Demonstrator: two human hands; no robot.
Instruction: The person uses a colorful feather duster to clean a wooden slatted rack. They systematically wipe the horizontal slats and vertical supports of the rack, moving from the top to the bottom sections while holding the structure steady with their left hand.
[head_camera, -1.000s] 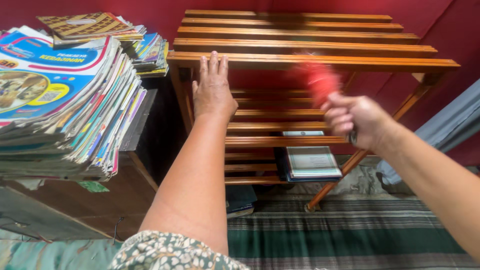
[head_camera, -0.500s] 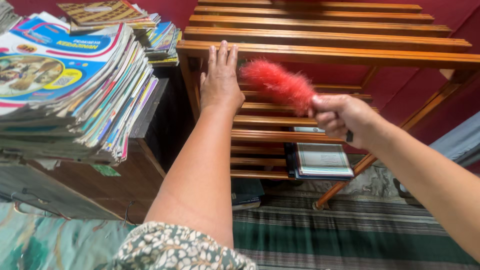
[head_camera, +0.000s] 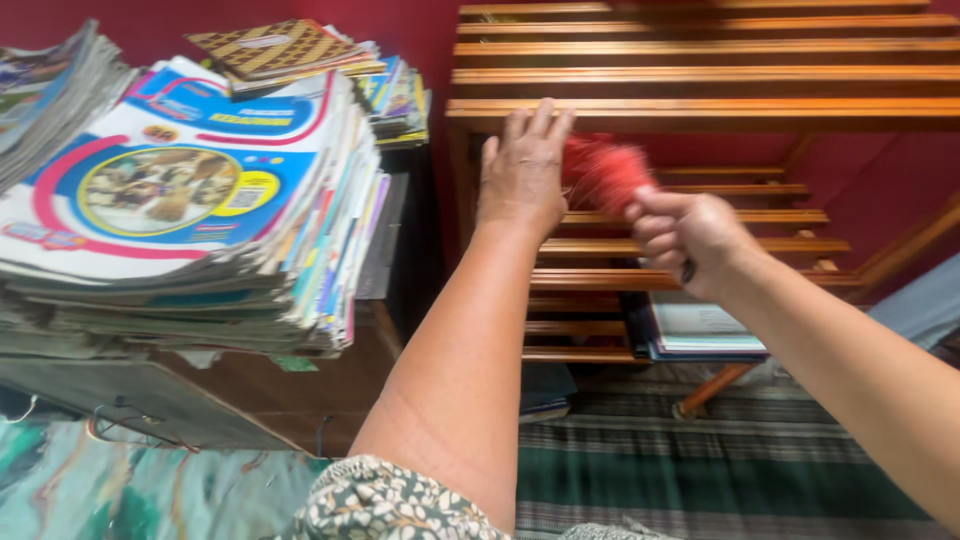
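One red duster (head_camera: 603, 172) is in view, gripped in the right hand (head_camera: 690, 240), whose fingers are curled tight around its handle. Its fluffy head points up and to the left, its long axis slanting toward the front slat of the wooden rack (head_camera: 720, 108). The left hand (head_camera: 522, 175) lies flat against that slat, fingers straight and close together. The rack's lower shelf holds a few books (head_camera: 705, 330). Two stacks of magazines (head_camera: 190, 210) sit on a dark cabinet (head_camera: 250, 385) at the left.

A fluffy red duster (head_camera: 605, 172), a brown slatted wooden rack (head_camera: 700, 105), a green striped rug (head_camera: 720, 470).
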